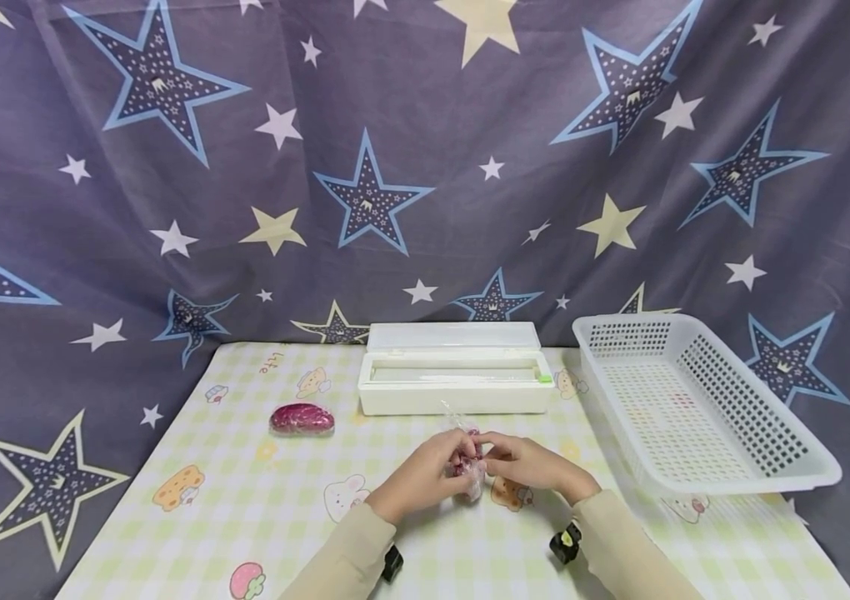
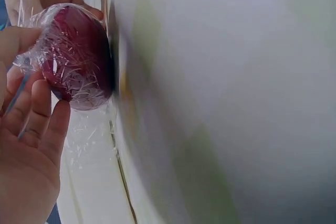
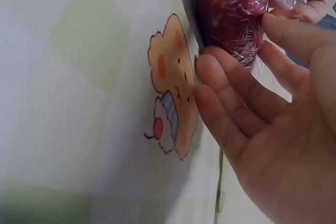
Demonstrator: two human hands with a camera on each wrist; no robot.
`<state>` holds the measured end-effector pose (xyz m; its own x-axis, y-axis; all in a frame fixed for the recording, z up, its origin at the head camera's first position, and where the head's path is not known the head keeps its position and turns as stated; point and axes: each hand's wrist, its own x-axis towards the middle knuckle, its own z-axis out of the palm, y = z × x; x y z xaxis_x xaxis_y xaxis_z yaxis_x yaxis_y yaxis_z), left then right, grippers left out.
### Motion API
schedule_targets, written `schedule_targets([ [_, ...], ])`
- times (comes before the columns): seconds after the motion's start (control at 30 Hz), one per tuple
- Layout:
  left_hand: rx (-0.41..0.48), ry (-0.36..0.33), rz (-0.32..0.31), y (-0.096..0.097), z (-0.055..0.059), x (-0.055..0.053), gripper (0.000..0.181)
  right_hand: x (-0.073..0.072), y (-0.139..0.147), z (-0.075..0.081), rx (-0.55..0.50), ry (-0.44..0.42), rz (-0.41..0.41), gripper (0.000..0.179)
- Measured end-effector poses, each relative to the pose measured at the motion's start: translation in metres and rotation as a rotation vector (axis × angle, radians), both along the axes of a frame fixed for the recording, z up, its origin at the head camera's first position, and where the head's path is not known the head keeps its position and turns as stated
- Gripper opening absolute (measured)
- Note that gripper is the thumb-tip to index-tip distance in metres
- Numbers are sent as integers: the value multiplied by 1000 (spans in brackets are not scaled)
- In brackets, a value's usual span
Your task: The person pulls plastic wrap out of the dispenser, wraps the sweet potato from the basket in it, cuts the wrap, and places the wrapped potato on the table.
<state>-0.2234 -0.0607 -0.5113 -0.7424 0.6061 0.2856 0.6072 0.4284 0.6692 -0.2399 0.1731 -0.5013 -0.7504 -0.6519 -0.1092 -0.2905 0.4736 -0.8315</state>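
Between my hands is a rounded purple-red vegetable (image 2: pixel 79 56) in crinkled cling film, its exact kind unclear, low over the tabletop. My left hand (image 1: pixel 428 475) holds it from the left, thumb at the bunched film (image 2: pixel 31 51) and fingertips against its end. From the other side my right hand (image 1: pixel 533 462) grips it with the thumb on the wrap and fingers along its lower side, as the right wrist view shows. In the head view the fingers hide much of it. A second, longer purple-red vegetable (image 1: pixel 302 419), also in film, lies to the left.
Behind the hands stands a white cling film dispenser (image 1: pixel 455 398) with its lid raised and a green slider (image 1: pixel 545 378) at its right end. A white perforated basket (image 1: pixel 740 483) sits on the right. The checked tablecloth (image 1: pixel 192 550) ends at a starry curtain (image 1: pixel 245 183).
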Motion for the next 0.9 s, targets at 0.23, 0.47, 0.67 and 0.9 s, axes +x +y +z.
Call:
schedule_targets([
  [0.23, 52, -49, 20, -1, -1, -4, 31, 2, 0, 0, -26, -145, 54, 77],
  [0.47, 60, -113, 27, -4, 1, -7, 34, 3, -7, -8, -75, -77, 43, 61],
  [0.67, 140, -228, 30, -6, -3, -17, 29, 3, -7, -13, -78, -41, 47, 42],
  [0.9, 181, -324, 45, -7, -4, -26, 25, 1, -6, -14, -59, -65, 5, 36],
])
